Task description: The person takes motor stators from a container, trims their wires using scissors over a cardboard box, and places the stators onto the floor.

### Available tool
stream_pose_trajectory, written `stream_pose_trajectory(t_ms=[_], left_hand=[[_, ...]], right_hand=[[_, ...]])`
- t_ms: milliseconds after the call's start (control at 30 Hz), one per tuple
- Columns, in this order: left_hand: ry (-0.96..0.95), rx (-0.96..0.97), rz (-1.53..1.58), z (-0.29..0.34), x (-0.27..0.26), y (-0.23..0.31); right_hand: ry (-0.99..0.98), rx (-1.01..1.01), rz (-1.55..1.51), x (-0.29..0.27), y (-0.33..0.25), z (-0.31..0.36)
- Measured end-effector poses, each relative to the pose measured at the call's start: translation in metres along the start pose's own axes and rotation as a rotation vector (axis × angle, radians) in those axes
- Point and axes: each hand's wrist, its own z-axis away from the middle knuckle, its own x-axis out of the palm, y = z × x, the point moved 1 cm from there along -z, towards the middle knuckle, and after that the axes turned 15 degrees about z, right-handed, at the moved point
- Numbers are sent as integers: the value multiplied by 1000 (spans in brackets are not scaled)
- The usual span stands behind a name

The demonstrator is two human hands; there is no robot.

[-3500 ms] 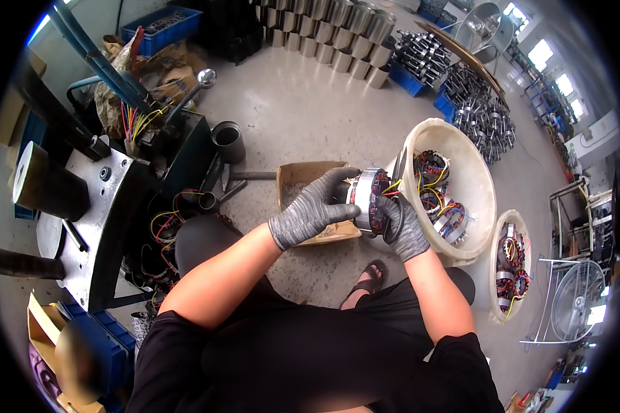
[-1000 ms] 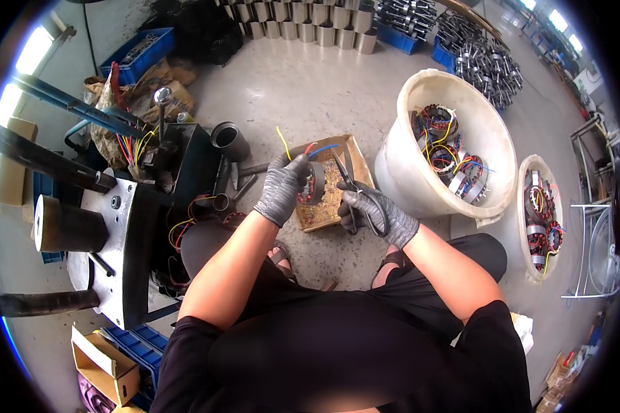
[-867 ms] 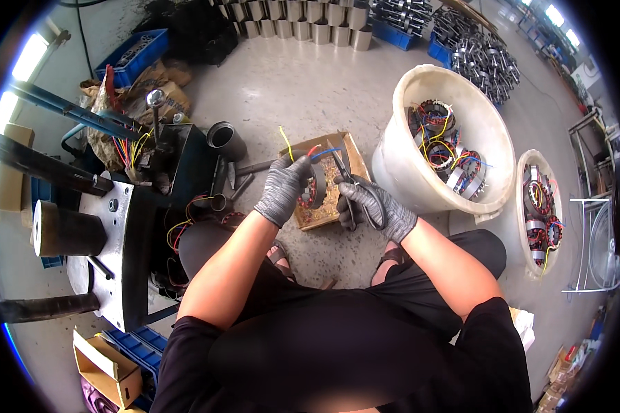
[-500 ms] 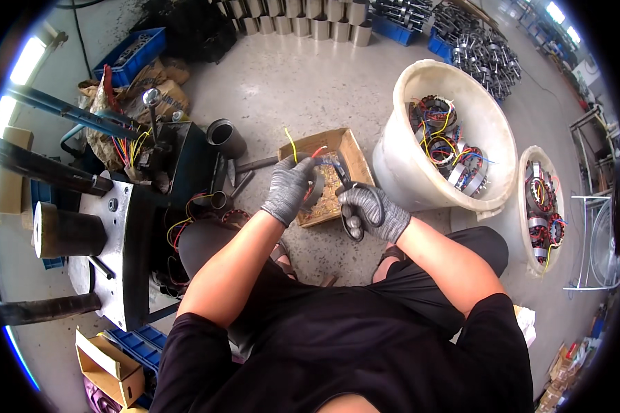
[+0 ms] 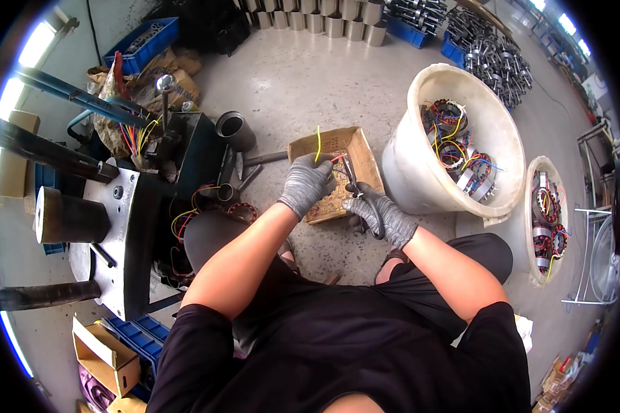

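Observation:
My left hand (image 5: 306, 186), in a grey glove, is closed round a wired stator that it mostly hides. A yellow wire (image 5: 318, 143) stands up from its fingers, and a red wire (image 5: 338, 157) points right. My right hand (image 5: 390, 219), gloved too, grips black-handled scissors (image 5: 352, 180). Their blades point up and away from me, close beside the red wire's end; whether they touch it I cannot tell. Both hands are over an open cardboard box (image 5: 366, 165) with small coloured scraps on its bottom.
A big white tub (image 5: 406, 172) of wired stators (image 5: 455, 155) stands at right, with a second tub (image 5: 530, 241) beyond. At left is a machine with a metal plate (image 5: 127, 234). A dark metal cylinder (image 5: 235, 132) and a hammer (image 5: 265, 157) lie near the box.
The scissors have swung more upright, bringing the blades up beside the red wire. My left hand has turned, so the stator shows less. The whole view has shifted slightly.

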Motion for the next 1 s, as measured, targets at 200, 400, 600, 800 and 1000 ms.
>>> stream_pose_trajectory(t_ms=[200, 400, 600, 800, 1000], left_hand=[[-22, -79, 88, 3, 6, -5], [-52, -12, -54, -2, 8, -15], [-117, -9, -162, -3, 8, -18], [-122, 15, 18, -3, 0, -25], [-183, -83, 14, 18, -2, 21]], right_hand=[[-46, 64, -75, -1, -13, 3], [-74, -26, -46, -10, -13, 3], [-60, 66, -189, -11, -1, 2], [-128, -56, -256, -26, -10, 7], [-148, -24, -124, -40, -31, 25]])
